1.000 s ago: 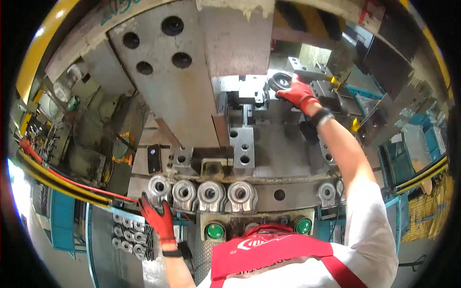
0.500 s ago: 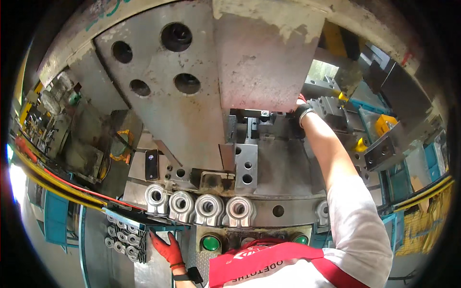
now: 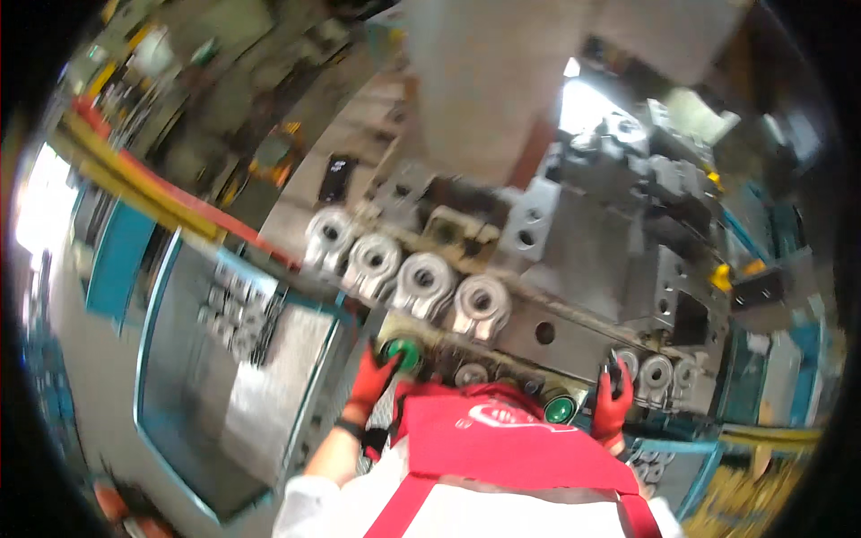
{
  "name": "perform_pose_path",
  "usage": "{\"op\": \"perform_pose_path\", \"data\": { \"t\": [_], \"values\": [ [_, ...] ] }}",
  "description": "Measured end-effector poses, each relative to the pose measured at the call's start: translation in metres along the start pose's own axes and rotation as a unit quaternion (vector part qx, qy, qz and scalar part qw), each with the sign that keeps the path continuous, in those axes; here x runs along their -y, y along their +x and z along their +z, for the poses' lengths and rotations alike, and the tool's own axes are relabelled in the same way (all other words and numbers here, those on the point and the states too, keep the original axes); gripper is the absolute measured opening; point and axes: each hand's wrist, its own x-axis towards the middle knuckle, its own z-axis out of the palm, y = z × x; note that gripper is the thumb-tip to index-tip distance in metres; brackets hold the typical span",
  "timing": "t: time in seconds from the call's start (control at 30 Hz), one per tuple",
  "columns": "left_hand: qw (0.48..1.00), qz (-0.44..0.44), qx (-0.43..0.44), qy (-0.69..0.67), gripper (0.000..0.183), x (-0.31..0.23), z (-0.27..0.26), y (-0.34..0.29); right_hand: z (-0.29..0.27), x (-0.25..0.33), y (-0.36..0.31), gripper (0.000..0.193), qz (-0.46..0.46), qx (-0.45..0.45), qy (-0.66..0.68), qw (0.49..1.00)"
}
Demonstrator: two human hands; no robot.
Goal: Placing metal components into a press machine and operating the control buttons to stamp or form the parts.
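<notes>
In a red glove, my left hand (image 3: 366, 384) is at the left green push button (image 3: 404, 353). Its fingers are apart, the thumb side over the button's edge; whether it presses is unclear. My right hand (image 3: 613, 405), also red-gloved, is raised to the right of the other green button (image 3: 560, 410), apart from it. Its fingers look spread, with dark patches on them and nothing plainly held. Just beyond it stand silver ring-shaped metal parts (image 3: 656, 371) on the ledge. Several more ring-ended metal parts (image 3: 423, 280) line the ledge's left side. Motion blurs the view.
Behind the ledge lies the press bed with steel die blocks (image 3: 533, 220), under a large steel ram (image 3: 493, 81). A black phone (image 3: 336, 177) rests on the bed's left. A blue-framed bin (image 3: 235, 421) at left holds stacked metal parts (image 3: 235, 314). A yellow rail (image 3: 143, 184) runs behind it.
My right hand has come back from inside the press to the front ledge. My left hand has moved from beside the bin to the left green button. The view has turned.
</notes>
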Motion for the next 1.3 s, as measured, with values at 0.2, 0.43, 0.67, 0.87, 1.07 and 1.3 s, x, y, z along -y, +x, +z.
{"op": "perform_pose_path", "data": {
  "t": [0.2, 0.43, 0.67, 0.87, 1.07, 1.3],
  "values": [
    [0.952, -0.061, -0.119, 0.275, 0.1, -0.002, 0.018, -0.011, 0.0, -0.184, -0.093, 0.083, 0.335, 0.074, 0.033, 0.939],
    [0.946, -0.104, -0.123, 0.282, 0.101, -0.012, 0.021, -0.007, 0.003, -0.272, -0.094, 0.081, 0.253, 0.055, 0.01, 0.966],
    [0.969, -0.02, -0.094, 0.227, 0.1, 0.013, 0.01, 0.003, 0.01, -0.176, -0.086, 0.075, 0.258, 0.12, -0.12, 0.951],
    [0.958, -0.068, -0.125, 0.248, 0.096, 0.027, 0.007, 0.01, 0.017, -0.128, -0.077, 0.08, 0.292, 0.077, 0.054, 0.952],
    [0.972, -0.061, -0.107, 0.202, 0.094, 0.047, -0.001, 0.019, 0.023, -0.176, -0.09, 0.084, 0.249, 0.054, 0.033, 0.967],
    [0.967, -0.022, -0.116, 0.225, 0.097, 0.046, -0.001, 0.016, 0.023, -0.164, -0.091, 0.091, 0.265, 0.045, 0.003, 0.963]
  ]
}}
